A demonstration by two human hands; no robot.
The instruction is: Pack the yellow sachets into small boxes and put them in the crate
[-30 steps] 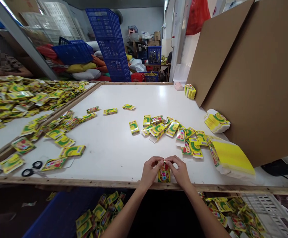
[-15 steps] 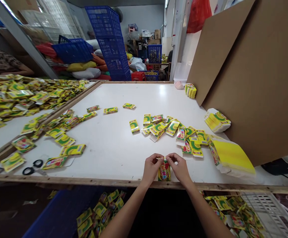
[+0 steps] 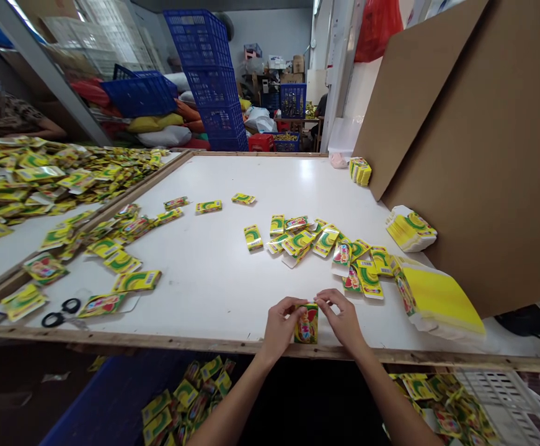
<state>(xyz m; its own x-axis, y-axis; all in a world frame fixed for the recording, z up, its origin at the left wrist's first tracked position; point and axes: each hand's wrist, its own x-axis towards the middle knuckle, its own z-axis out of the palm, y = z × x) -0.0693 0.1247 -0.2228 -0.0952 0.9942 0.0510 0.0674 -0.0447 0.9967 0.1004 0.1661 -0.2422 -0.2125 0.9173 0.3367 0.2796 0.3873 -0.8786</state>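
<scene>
A small yellow-and-green printed carton [image 3: 306, 328] with red fruit on its face stands or leans at the table's front edge. My left hand [image 3: 279, 323] pinches its upper left corner between thumb and fingers. At the upper right corner, my right hand [image 3: 343, 317] has thumb and fingertips closed on the top edge or flap. The far side of the carton is hidden. Beyond my hands lies a loose cluster of similar cartons [image 3: 327, 240], some with white flaps sticking out. To the right sits a stack of flat yellow cartons [image 3: 444, 300].
Black-handled scissors [image 3: 60, 314] lie at the front left beside scattered cartons [image 3: 137, 281]. A wooden strip [image 3: 32, 259] divides the white table [image 3: 199, 272] from a large carton heap [image 3: 65, 176]. Cardboard sheets [image 3: 478, 161] lean on the right. A blue crate [image 3: 93, 396] stands below.
My fingertips have spread slightly apart along the carton's top, and more of its printed face shows. The view has shifted a little; the other cartons lie as before.
</scene>
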